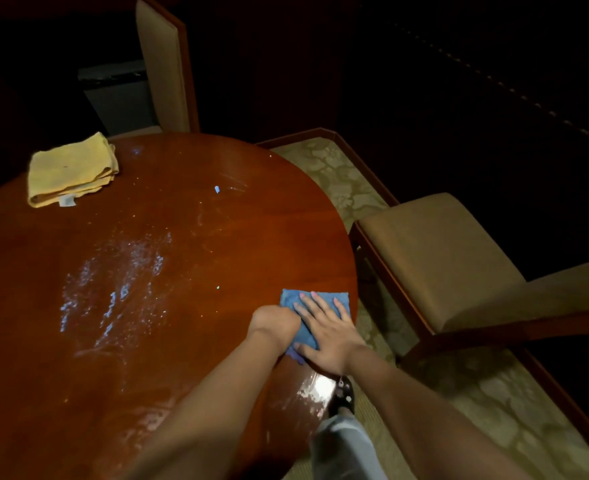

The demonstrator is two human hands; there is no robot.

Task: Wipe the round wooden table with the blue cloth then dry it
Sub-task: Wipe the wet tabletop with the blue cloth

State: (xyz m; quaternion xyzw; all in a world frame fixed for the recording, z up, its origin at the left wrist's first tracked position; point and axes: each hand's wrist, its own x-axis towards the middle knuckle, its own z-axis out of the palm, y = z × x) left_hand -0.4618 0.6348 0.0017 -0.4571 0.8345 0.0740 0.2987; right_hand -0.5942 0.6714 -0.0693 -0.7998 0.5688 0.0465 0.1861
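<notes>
1. The step in hand looks like the wet wiping. The blue cloth (315, 308) lies on the table (196, 237) near its right edge, and both hands are on it.
2. The right hand (327, 332) lies flat on the cloth with fingers straight and spread; it presses, it does not grip.
3. The left hand (275, 322) touches the left side of the cloth. Its fingers seem curled under, perhaps holding the cloth's edge, but they are hidden, so I cannot tell for sure.
4. A wide patch of wet streaks and droplets (113, 289) shines on the left middle of the table, well apart from the cloth. I judge the wiping is far from finished.
5. The next move probably calls for sliding the cloth left across this patch with even pressure, also catching the small pale speck (217, 189) further back.
6. The folded yellow towel (71, 169) waits at the far left edge, untouched; drying is not yet begun.
7. No containers are visible. Two chairs stand beside the table, one behind (163, 64), one at right (459, 258).
</notes>
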